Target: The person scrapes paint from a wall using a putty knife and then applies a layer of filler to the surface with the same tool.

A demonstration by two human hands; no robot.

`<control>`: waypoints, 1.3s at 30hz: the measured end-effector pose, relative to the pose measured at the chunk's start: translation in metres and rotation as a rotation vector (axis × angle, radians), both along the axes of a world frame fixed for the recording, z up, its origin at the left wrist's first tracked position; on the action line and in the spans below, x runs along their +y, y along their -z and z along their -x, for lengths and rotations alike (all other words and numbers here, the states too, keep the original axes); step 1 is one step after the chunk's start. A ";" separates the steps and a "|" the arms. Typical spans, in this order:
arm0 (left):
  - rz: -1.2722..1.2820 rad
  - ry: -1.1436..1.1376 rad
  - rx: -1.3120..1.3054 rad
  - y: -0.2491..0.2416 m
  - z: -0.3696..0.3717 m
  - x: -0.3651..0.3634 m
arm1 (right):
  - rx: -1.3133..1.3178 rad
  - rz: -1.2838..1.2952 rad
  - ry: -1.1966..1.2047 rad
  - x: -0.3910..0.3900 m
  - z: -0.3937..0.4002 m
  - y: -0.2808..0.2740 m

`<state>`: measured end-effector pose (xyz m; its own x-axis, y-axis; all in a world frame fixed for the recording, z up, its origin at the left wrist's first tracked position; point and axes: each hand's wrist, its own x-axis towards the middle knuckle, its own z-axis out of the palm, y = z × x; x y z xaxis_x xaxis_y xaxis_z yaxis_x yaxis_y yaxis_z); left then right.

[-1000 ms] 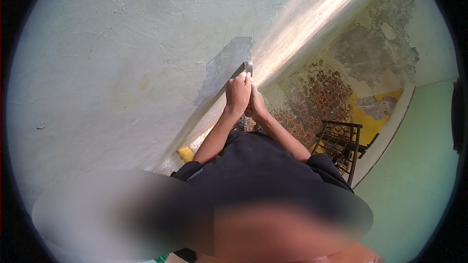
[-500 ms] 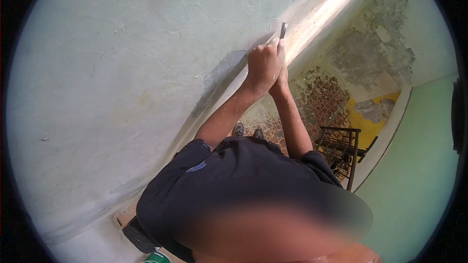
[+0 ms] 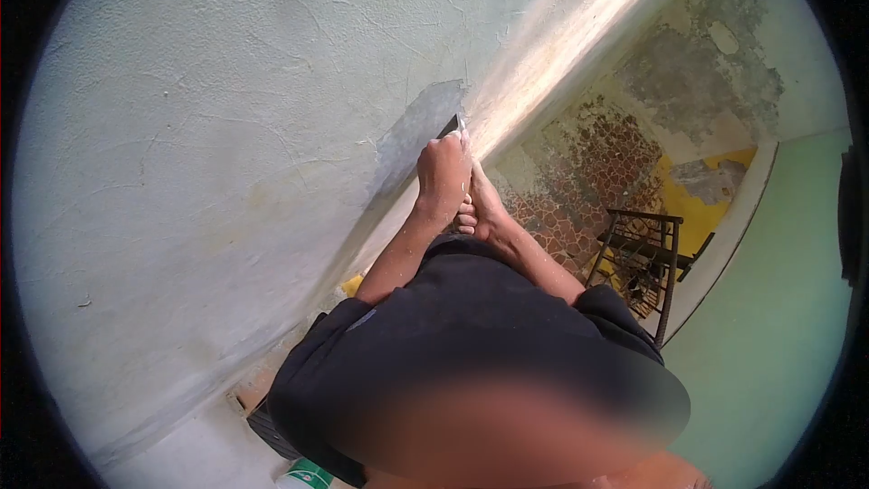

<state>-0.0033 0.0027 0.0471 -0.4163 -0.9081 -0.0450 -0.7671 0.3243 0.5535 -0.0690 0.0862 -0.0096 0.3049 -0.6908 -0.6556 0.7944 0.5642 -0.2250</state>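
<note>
My left hand [image 3: 444, 174] is closed around a scraper with a flat metal blade [image 3: 451, 126], just above the edge of the pale wall [image 3: 262, 81]. Below it, my right hand [image 3: 485, 204] has its fingers curled round the lower part of the same tool. The handle is mostly hidden by the hands. Beside the blade, a bare grey patch [image 3: 418, 120] shows where the wall's coating is gone. Pale specks dot my forearms.
Lower right stands a dark metal rack [image 3: 644, 258] on the patterned floor [image 3: 602, 163]. A green wall [image 3: 751, 317] rises at the right. Behind me at the bottom is a green and white bucket [image 3: 306, 474]. Bright light falls along the sloping ledge [image 3: 579, 32].
Both hands have drawn the scraper down and left, closer to my body. Its blade has moved from beside the bright ledge to the grey patch on the wall.
</note>
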 end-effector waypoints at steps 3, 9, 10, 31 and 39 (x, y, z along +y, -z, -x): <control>-0.027 -0.010 0.000 -0.003 0.004 0.001 | -0.039 -0.024 0.000 0.001 0.004 -0.005; 0.053 0.002 0.080 0.017 0.017 -0.004 | -0.149 0.220 0.079 -0.011 0.009 0.021; 0.047 0.003 0.078 0.020 0.028 -0.010 | -0.150 0.215 0.081 -0.024 0.007 0.027; 0.016 -0.001 -0.034 -0.039 0.005 0.008 | -0.183 0.037 -0.055 -0.002 0.015 -0.030; -0.053 -0.009 0.097 -0.016 0.026 -0.013 | -0.160 0.152 0.291 -0.052 0.010 0.015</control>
